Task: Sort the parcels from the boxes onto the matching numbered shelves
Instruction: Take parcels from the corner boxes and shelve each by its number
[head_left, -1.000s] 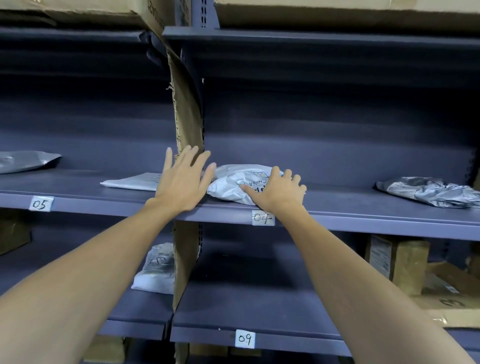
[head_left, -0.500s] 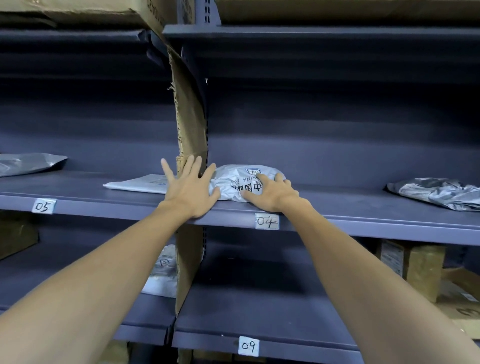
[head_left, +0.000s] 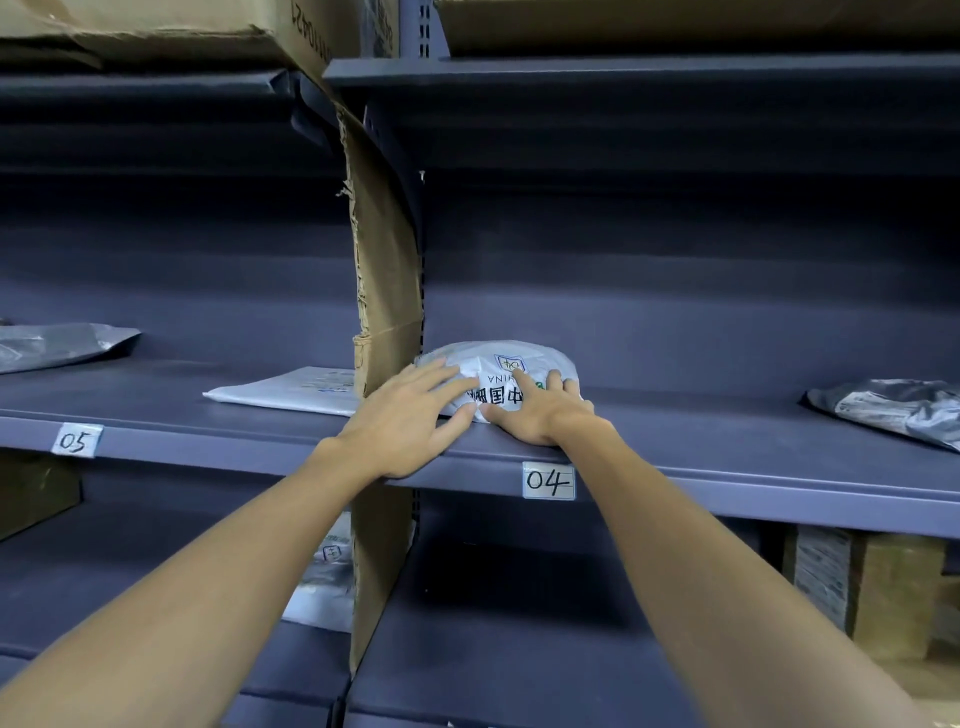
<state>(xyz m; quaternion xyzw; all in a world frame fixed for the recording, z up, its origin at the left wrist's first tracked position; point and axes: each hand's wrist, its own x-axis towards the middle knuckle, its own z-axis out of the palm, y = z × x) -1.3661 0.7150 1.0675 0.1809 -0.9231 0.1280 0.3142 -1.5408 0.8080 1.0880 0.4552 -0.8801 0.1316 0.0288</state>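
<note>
Left hand (head_left: 408, 421) flat, fingers spread on white parcel (head_left: 501, 358); right hand (head_left: 540, 415) likewise, seemingly pressing.

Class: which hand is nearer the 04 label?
Right. The right hand rests just above the 04 label; the left hand lies further left, by the cardboard divider.

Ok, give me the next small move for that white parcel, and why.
Probably lift both hands away: the white parcel lies on the shelf tagged 04, its mark reads 04, and the left hand and right hand only rest on it.
</note>
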